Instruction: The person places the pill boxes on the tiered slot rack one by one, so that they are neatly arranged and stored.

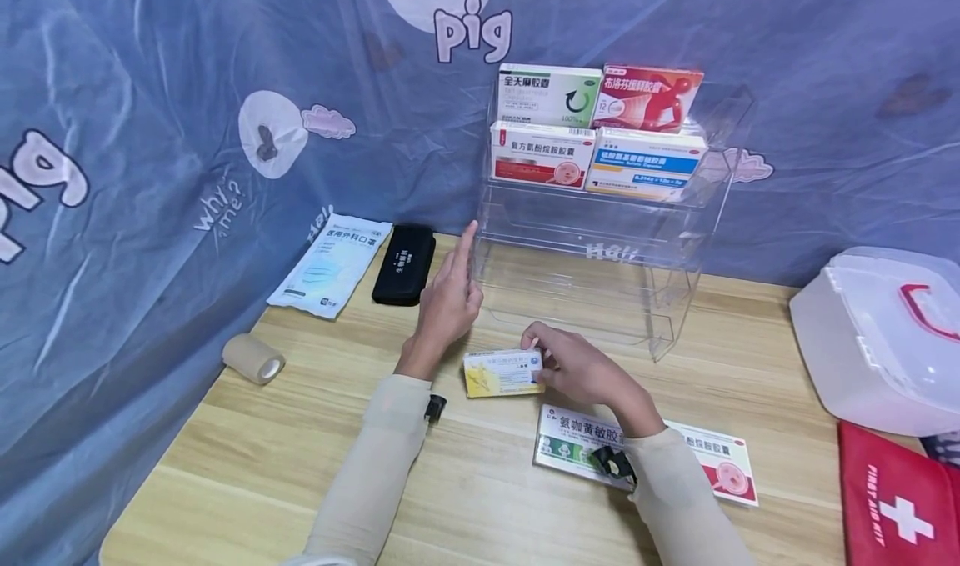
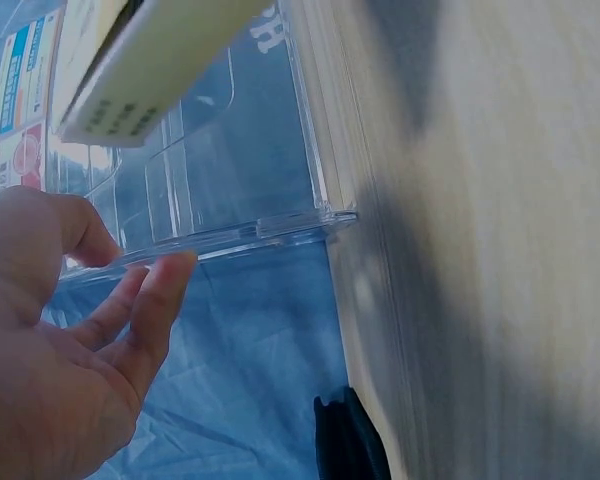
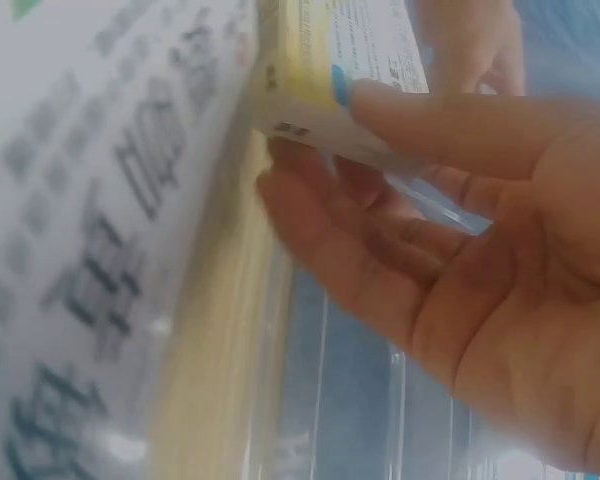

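My right hand (image 1: 581, 368) pinches one end of a yellow and white medicine box (image 1: 501, 374), held in front of the shelf. In the right wrist view the thumb (image 3: 420, 118) lies on the box's printed face, with the fingers behind and below. A clear acrylic display shelf (image 1: 570, 278) stands at the back, holding several medicine boxes on its upper tiers. At its left side panel is my left hand (image 1: 448, 299); in the left wrist view thumb and fingers pinch the panel's edge (image 2: 215, 240). Below my right forearm lie a green and white medicine box (image 1: 570, 441) and a red and white one (image 1: 723, 466).
To the left are a mask packet (image 1: 330, 262), a black case (image 1: 405, 266) and a tan bandage roll (image 1: 251, 358). A white lidded container (image 1: 862, 341) and a red first aid pouch (image 1: 896, 491) sit at the right. Behind everything hangs a blue printed cloth (image 1: 150, 132).
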Demonstrator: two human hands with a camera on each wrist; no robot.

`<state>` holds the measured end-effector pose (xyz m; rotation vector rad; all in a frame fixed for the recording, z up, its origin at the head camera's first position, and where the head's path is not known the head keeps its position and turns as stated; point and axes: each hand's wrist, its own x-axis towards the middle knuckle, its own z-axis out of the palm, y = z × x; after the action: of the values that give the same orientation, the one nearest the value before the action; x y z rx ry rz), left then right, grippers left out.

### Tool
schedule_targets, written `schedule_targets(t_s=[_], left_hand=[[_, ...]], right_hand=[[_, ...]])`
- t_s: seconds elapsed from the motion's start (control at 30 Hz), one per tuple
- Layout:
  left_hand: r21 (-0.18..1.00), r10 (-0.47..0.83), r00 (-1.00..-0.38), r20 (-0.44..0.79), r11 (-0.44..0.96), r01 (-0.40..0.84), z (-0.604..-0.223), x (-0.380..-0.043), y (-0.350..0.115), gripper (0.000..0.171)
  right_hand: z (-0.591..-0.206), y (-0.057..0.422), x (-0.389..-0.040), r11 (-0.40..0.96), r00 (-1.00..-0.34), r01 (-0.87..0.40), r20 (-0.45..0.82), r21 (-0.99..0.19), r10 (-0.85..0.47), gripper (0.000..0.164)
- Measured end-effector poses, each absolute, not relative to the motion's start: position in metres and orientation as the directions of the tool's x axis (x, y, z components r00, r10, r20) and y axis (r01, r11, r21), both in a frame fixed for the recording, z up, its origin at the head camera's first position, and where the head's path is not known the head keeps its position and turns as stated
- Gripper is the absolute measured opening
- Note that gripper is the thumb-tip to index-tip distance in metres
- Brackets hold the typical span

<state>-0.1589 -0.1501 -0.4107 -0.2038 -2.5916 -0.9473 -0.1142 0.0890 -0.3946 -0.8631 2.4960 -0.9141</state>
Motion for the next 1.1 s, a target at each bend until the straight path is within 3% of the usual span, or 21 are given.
schedule_targets(t_s=[0.33,0.77,1.1], left_hand=[[0.593,0.003,-0.924,0.381,0.767,0.247,-0.412,-0.160,-0.151,0.102],[0.585,0.005,-0.916,0.402,0.768,0.261,-0.413,-0.160,-0.152,0.102],[0.588,0.011,-0.918,0.397,0.765,0.264,-0.412,-0.160,-0.151,0.102]], right_hand=[[-0.387,0.093,-0.118,0.536,-0.817,-0.373,-0.006,-0.757,-0.576,0.031],[-0.370,0.103,-0.122,0.530,-0.895,-0.378,0.152,-0.759,-0.420,0.041],[-0.358,0.113,-0.126,0.493,-0.894,-0.445,0.397,-0.747,-0.205,0.044]])
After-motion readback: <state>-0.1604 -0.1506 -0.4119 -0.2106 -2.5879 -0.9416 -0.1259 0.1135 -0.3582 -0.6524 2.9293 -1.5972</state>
